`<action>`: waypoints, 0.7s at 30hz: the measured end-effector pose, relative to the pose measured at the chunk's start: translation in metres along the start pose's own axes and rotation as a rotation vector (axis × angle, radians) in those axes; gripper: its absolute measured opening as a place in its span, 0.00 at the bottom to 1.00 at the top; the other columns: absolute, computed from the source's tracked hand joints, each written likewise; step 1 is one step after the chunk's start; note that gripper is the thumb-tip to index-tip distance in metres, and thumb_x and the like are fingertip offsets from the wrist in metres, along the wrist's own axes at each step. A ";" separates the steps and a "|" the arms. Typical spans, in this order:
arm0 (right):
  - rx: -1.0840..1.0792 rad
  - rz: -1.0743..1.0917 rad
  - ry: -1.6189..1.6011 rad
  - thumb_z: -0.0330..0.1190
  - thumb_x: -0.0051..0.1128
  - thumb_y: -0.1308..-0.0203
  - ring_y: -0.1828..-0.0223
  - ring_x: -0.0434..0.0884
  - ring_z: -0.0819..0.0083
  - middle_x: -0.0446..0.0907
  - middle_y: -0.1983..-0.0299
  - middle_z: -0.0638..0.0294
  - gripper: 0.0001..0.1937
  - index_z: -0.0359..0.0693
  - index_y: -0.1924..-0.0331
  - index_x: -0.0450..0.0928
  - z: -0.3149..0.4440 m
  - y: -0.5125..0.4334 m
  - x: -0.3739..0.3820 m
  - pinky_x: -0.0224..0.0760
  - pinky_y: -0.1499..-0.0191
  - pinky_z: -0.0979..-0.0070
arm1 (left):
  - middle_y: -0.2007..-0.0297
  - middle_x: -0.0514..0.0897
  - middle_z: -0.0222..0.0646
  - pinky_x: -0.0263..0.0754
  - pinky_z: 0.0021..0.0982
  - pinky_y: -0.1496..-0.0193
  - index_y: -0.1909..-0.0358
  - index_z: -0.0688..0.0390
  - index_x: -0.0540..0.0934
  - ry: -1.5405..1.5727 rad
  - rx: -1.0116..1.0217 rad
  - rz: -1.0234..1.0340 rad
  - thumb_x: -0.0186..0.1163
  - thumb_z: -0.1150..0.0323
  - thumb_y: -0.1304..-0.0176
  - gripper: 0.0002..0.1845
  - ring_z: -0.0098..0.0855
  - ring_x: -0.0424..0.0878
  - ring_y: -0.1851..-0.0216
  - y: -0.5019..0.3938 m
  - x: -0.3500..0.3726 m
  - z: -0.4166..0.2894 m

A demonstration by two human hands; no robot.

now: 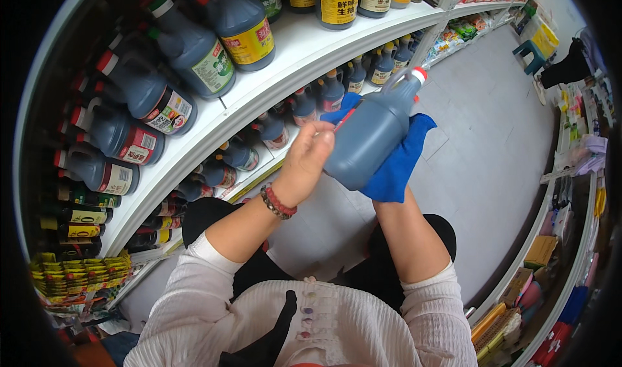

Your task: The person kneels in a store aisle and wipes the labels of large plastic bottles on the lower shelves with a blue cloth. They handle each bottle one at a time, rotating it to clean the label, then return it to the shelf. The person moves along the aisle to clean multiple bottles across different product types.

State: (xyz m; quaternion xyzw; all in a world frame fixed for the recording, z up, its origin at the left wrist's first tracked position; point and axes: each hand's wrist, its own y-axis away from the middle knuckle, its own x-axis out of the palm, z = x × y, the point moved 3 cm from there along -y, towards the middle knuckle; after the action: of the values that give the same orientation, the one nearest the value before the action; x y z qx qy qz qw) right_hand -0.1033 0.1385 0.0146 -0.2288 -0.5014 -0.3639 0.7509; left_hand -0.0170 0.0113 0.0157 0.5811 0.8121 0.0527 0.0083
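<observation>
A large plastic jug [371,133] of dark liquid, with a red-and-white cap and a loop handle, is held tilted in front of me. My left hand [310,148] grips its label side, near the base, with the thumb towards me. A blue cloth [396,172] wraps around the jug's far and right sides. My right hand is hidden behind the jug and cloth; its forearm [401,231] comes up below them, and the hand appears to hold the jug through the cloth. A beaded bracelet [278,201] circles my left wrist.
A white shelf [296,56] curves along the left, bearing several jugs of dark sauce and vinegar [204,56]. Smaller-handled jugs [274,131] line the lower shelf. Sachets [80,274] hang at lower left. Goods shelves [529,221] run along the right; a green stool [532,56] and a person's leg [563,70] are beyond.
</observation>
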 end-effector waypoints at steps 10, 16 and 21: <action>0.044 0.195 -0.210 0.74 0.38 0.38 0.39 0.76 0.53 0.73 0.38 0.47 0.47 0.40 0.32 0.64 0.017 0.011 0.013 0.71 0.35 0.52 | 0.71 0.75 0.29 0.65 0.28 0.67 0.57 0.57 0.79 0.202 0.808 -0.017 0.57 0.67 0.28 0.06 0.26 0.70 0.70 0.105 -0.029 -0.149; -0.105 0.207 -0.077 0.76 0.39 0.41 0.40 0.75 0.54 0.73 0.38 0.49 0.46 0.41 0.37 0.68 0.056 0.010 0.010 0.68 0.33 0.52 | 0.69 0.75 0.30 0.66 0.28 0.66 0.56 0.57 0.79 0.226 1.045 0.332 0.58 0.67 0.29 0.06 0.26 0.71 0.69 0.174 -0.026 -0.192; -0.221 0.294 -0.027 0.73 0.36 0.36 0.41 0.75 0.55 0.73 0.38 0.49 0.43 0.40 0.37 0.67 0.069 0.015 0.020 0.66 0.31 0.52 | 0.68 0.75 0.30 0.66 0.28 0.65 0.55 0.57 0.78 0.149 1.051 0.392 0.59 0.67 0.29 0.07 0.26 0.71 0.68 0.183 -0.022 -0.183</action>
State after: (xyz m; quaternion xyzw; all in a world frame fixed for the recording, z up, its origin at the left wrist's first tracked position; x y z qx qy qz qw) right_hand -0.1275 0.1907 0.0608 -0.3856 -0.4294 -0.3003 0.7595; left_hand 0.1493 0.0349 0.2145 0.6417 0.6046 -0.3171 -0.3494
